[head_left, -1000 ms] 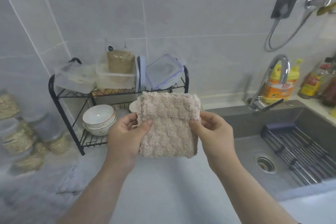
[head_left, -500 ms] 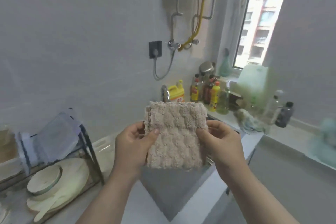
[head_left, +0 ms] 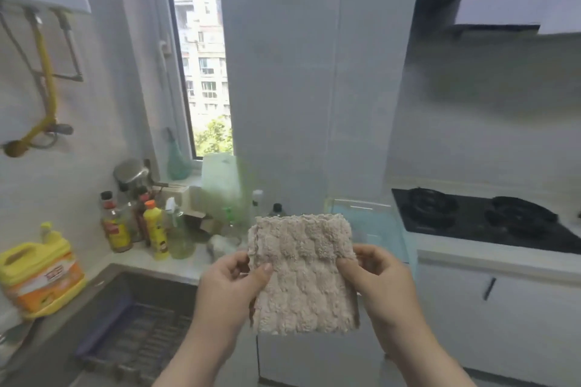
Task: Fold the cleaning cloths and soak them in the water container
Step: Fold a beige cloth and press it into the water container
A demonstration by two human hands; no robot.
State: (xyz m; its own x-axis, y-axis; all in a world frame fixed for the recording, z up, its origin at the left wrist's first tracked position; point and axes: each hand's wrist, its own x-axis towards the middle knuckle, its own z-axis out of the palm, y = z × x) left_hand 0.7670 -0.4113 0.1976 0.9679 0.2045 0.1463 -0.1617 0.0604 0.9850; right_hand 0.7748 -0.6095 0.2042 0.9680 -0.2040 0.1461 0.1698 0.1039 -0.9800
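Note:
A beige, fluffy cleaning cloth (head_left: pixel 301 273), folded into a small rectangle, hangs upright in front of me at chest height. My left hand (head_left: pixel 231 289) pinches its left edge, thumb on the front. My right hand (head_left: pixel 382 284) pinches its right edge the same way. Behind the cloth, on the counter corner, stands a clear container with a bluish tint (head_left: pixel 371 223); its contents are blurred and mostly hidden by the cloth.
A dark sink (head_left: pixel 103 324) with a drain rack lies at lower left, a yellow detergent jug (head_left: pixel 37 276) beside it. Several bottles (head_left: pixel 151 229) crowd the counter under the window. A black gas hob (head_left: pixel 484 220) sits at right above white cabinets.
My view has swung to the right, from the dish rack and sink to the window corner and hob. Both hands keep the same hold on the folded cloth.

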